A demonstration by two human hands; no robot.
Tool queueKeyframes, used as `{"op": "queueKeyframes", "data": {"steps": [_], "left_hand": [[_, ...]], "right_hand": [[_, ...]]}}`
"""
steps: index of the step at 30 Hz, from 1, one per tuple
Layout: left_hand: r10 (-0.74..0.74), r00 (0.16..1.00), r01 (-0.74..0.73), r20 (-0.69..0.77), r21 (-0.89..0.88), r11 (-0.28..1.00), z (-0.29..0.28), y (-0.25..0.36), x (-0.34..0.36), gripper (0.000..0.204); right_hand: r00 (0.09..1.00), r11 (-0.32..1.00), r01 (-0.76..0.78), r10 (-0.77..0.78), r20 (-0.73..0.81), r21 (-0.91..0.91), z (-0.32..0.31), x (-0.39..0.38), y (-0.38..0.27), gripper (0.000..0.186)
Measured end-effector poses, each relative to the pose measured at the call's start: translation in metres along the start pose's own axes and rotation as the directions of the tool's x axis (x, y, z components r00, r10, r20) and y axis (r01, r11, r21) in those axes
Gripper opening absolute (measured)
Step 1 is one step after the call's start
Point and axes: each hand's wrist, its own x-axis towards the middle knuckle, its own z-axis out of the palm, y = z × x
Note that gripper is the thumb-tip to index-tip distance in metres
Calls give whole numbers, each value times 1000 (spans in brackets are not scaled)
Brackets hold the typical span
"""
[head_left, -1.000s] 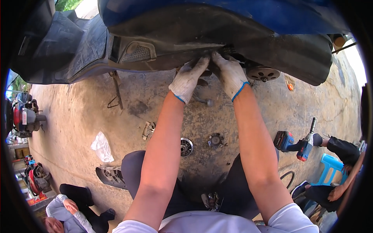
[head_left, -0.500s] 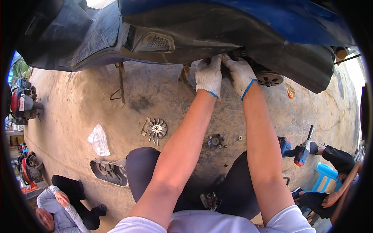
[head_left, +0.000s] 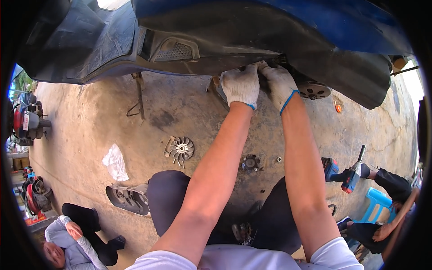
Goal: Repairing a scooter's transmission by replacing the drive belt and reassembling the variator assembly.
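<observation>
Both my hands wear white knit gloves with blue cuffs and reach up under a blue and black scooter point(head_left: 252, 36). My left hand point(head_left: 241, 85) presses against the dark underside, fingers curled there. My right hand point(head_left: 280, 83) sits beside it, touching it, fingers tucked into the same dark gap near a round metal part point(head_left: 315, 90). What the fingers hold is hidden.
On the concrete ground lie a finned metal disc point(head_left: 180, 148), a small round part point(head_left: 249, 163), a white rag point(head_left: 115, 162) and a grey cover point(head_left: 128, 199). A blue power tool point(head_left: 344, 173) rests at right. One person sits at bottom left point(head_left: 74, 240), another at right point(head_left: 391, 207).
My view has shifted a little and both hands have moved slightly along the scooter's underside, staying side by side in the gap.
</observation>
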Motion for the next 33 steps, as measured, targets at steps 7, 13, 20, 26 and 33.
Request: {"op": "queueKeyframes", "data": {"steps": [7,13,20,26,33], "left_hand": [[47,862,277,505,-545,791,-54,-87,86,35],[-286,826,559,486,-639,528,-31,-31,22,43],[-263,705,698,659,-580,420,-42,12,9,48],[-282,924,363,258,-361,859,-13,27,7,55],[-265,952,304,155,-365,880,-3,36,1,53]], "right_hand": [[990,990,22,-2,-144,137,63,-13,-3,29],[962,714,80,-239,-135,-696,36,-13,-20,56],[978,866,-161,76,-194,-473,2,-16,-16,92],[959,883,-282,271,81,376,5,-7,-8,83],[982,665,-183,86,169,724,15,19,15,38]]}}
